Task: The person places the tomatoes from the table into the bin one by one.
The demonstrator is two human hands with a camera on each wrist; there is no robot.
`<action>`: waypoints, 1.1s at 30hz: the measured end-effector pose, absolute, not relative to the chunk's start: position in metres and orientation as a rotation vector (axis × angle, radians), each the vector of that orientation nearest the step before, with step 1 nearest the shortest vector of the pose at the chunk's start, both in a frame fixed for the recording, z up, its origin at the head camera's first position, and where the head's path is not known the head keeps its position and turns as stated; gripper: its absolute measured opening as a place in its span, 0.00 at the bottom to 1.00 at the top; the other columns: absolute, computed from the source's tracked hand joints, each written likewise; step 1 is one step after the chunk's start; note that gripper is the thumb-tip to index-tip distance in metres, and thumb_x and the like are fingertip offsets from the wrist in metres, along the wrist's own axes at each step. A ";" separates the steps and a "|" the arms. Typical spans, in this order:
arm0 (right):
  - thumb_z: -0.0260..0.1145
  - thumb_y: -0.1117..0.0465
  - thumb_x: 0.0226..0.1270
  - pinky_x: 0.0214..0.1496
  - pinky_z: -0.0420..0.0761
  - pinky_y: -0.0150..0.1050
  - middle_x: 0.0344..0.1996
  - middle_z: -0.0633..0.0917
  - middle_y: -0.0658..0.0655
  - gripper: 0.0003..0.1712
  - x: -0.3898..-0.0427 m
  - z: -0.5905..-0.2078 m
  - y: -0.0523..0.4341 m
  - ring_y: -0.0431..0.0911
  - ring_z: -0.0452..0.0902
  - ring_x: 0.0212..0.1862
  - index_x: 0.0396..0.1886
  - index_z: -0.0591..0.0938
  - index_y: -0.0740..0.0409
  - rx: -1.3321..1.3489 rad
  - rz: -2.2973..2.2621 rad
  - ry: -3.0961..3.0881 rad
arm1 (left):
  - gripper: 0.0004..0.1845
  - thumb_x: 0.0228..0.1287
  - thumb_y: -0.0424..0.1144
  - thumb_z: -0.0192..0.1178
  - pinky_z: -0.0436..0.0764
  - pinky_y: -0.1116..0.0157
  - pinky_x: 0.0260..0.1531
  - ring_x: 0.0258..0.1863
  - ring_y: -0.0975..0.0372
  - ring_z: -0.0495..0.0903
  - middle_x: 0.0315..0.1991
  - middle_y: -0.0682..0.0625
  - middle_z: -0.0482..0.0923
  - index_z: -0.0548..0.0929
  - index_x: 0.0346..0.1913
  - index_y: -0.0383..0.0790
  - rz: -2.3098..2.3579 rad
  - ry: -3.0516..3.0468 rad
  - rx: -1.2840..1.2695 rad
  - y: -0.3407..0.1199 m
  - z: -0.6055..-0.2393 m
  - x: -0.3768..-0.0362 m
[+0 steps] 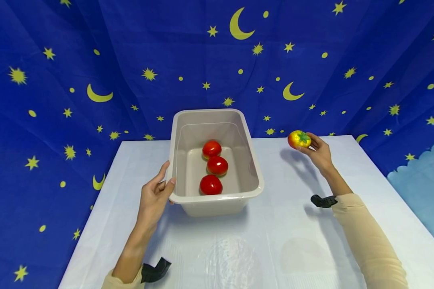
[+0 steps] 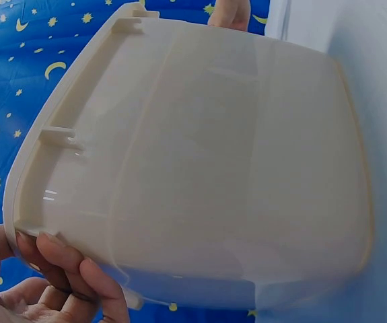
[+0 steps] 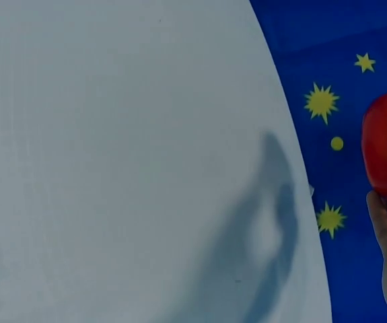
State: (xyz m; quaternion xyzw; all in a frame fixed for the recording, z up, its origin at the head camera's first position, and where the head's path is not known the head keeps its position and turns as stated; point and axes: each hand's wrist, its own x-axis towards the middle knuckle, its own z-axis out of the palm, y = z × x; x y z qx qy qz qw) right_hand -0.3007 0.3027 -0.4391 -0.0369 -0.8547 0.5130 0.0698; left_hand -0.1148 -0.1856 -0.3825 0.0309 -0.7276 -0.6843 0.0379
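My left hand grips the left rim of a beige plastic bin, thumb over the edge and fingers beneath it. In the left wrist view, fingers curl under the lip, beside the smooth outer wall. Three shiny red toy tomatoes lie in a row on the bin's floor, yellowish at their undersides. To the right of the bin, my right hand pinches another toy tomato, red and yellow with a green leafy top. It is held over the table's far part, and the right wrist view cuts it off at the edge.
The white-covered table ends at the back against a blue curtain with yellow moons and stars. Black straps sit at both wrists. A light-blue cloud print shows on the right.
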 end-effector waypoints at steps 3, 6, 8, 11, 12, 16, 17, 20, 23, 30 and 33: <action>0.69 0.61 0.65 0.70 0.67 0.49 0.72 0.65 0.65 0.43 -0.301 -0.436 0.299 0.57 0.63 0.71 0.76 0.59 0.61 -0.079 1.545 -2.567 | 0.30 0.72 0.34 0.55 0.74 0.74 0.22 0.22 0.69 0.74 0.32 0.67 0.85 0.62 0.74 0.48 -2.101 -2.233 0.101 -0.185 -0.383 -0.115; 0.69 0.61 0.65 0.70 0.68 0.48 0.71 0.66 0.64 0.43 -0.301 -0.433 0.296 0.56 0.63 0.71 0.75 0.60 0.60 -0.051 1.543 -2.564 | 0.30 0.72 0.34 0.55 0.74 0.73 0.22 0.22 0.69 0.74 0.32 0.67 0.85 0.62 0.74 0.48 -2.102 -2.231 0.101 -0.185 -0.383 -0.114; 0.69 0.61 0.65 0.70 0.68 0.47 0.71 0.66 0.64 0.43 -0.300 -0.431 0.293 0.56 0.63 0.70 0.75 0.60 0.60 -0.033 1.541 -2.561 | 0.30 0.72 0.34 0.55 0.74 0.73 0.23 0.22 0.69 0.74 0.33 0.67 0.85 0.62 0.74 0.48 -2.101 -2.231 0.094 -0.185 -0.383 -0.114; 0.69 0.62 0.65 0.69 0.69 0.43 0.71 0.67 0.64 0.42 -0.298 -0.427 0.288 0.56 0.64 0.70 0.75 0.61 0.61 -0.003 1.542 -2.553 | 0.30 0.72 0.35 0.55 0.74 0.73 0.23 0.22 0.69 0.74 0.32 0.66 0.85 0.62 0.74 0.48 -2.097 -2.236 0.087 -0.184 -0.383 -0.114; 0.69 0.62 0.65 0.68 0.70 0.41 0.71 0.67 0.64 0.42 -0.298 -0.425 0.286 0.56 0.64 0.70 0.75 0.61 0.61 0.007 1.541 -2.552 | 0.30 0.73 0.35 0.55 0.74 0.73 0.23 0.22 0.69 0.74 0.32 0.66 0.85 0.62 0.74 0.48 -2.095 -2.237 0.086 -0.184 -0.383 -0.114; 0.68 0.63 0.65 0.65 0.73 0.33 0.70 0.68 0.64 0.41 -0.295 -0.419 0.278 0.56 0.66 0.69 0.74 0.61 0.61 0.041 1.548 -2.551 | 0.30 0.73 0.35 0.55 0.74 0.73 0.23 0.22 0.69 0.74 0.32 0.66 0.85 0.62 0.74 0.48 -2.090 -2.240 0.092 -0.185 -0.383 -0.114; 0.68 0.64 0.65 0.64 0.73 0.33 0.70 0.68 0.64 0.40 -0.294 -0.417 0.276 0.56 0.66 0.68 0.74 0.62 0.61 0.049 1.550 -2.550 | 0.30 0.73 0.35 0.55 0.74 0.73 0.23 0.22 0.69 0.74 0.32 0.66 0.85 0.62 0.74 0.48 -2.089 -2.241 0.093 -0.184 -0.383 -0.114; 0.68 0.64 0.65 0.65 0.73 0.35 0.69 0.68 0.66 0.40 -0.292 -0.413 0.271 0.57 0.66 0.68 0.74 0.62 0.61 0.081 1.537 -2.550 | 0.30 0.73 0.35 0.55 0.74 0.73 0.23 0.22 0.69 0.74 0.32 0.66 0.85 0.62 0.74 0.48 -2.090 -2.243 0.092 -0.184 -0.384 -0.114; 0.68 0.64 0.65 0.67 0.72 0.42 0.69 0.68 0.66 0.39 -0.291 -0.410 0.265 0.58 0.66 0.68 0.74 0.62 0.61 0.120 1.533 -2.544 | 0.30 0.73 0.35 0.55 0.75 0.73 0.23 0.22 0.69 0.75 0.32 0.66 0.85 0.62 0.74 0.48 -2.090 -2.239 0.084 -0.184 -0.384 -0.114; 0.68 0.66 0.65 0.64 0.74 0.36 0.68 0.70 0.65 0.38 -0.292 -0.402 0.254 0.56 0.68 0.67 0.73 0.65 0.61 0.209 1.535 -2.519 | 0.29 0.73 0.35 0.55 0.75 0.73 0.22 0.23 0.69 0.75 0.36 0.65 0.85 0.62 0.74 0.47 -2.088 -2.230 0.080 -0.185 -0.384 -0.115; 0.68 0.66 0.65 0.61 0.75 0.29 0.67 0.71 0.65 0.37 -0.291 -0.398 0.248 0.55 0.69 0.65 0.72 0.66 0.60 0.255 1.530 -2.502 | 0.29 0.73 0.35 0.55 0.75 0.73 0.22 0.23 0.68 0.75 0.39 0.61 0.86 0.63 0.74 0.47 -2.084 -2.230 0.082 -0.185 -0.384 -0.115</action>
